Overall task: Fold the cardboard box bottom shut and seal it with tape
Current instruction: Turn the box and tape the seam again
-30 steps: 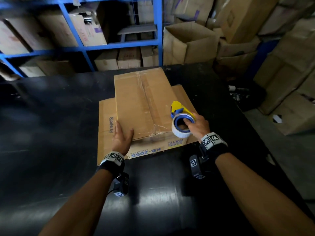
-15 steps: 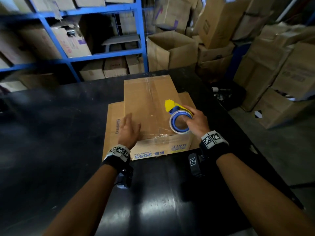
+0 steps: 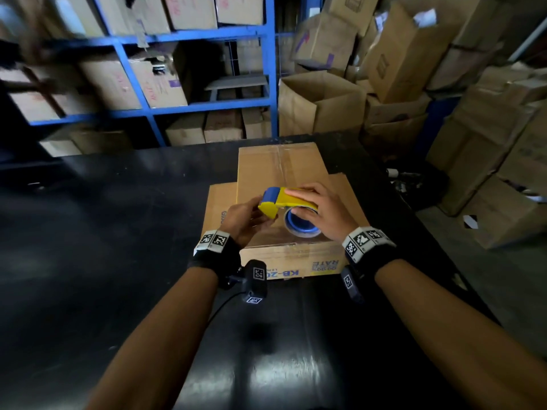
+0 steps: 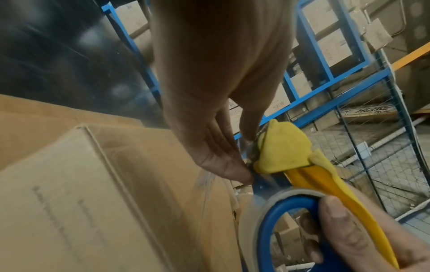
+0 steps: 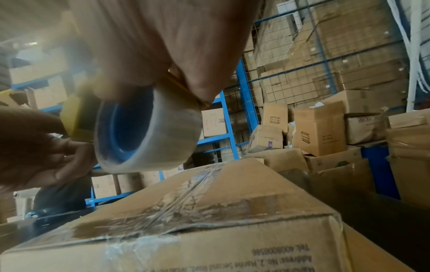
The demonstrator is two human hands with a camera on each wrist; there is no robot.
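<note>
— So where was the cardboard box (image 3: 284, 184)?

— On the black table (image 3: 118, 232), flaps folded shut, clear tape along its seam, on top of a flattened carton (image 3: 219, 202).

— And the hands?

— Above it, the right hand (image 3: 319, 211) gripped the tape dispenser (image 3: 284, 199). The left hand (image 3: 242, 220) seemed to pinch at its yellow cutter end, though blur hid the tape's end.

Both forearms are showing bare, no sleeves. Each wrist is wearing a black strap (image 3: 213, 258) topped by white blocks printed with black square markers (image 3: 361, 238). Small black camera units (image 3: 255, 281) are hanging beneath the wrists (also marker-tagged), the left one trailing a thin black cable (image 3: 220, 309).
</note>
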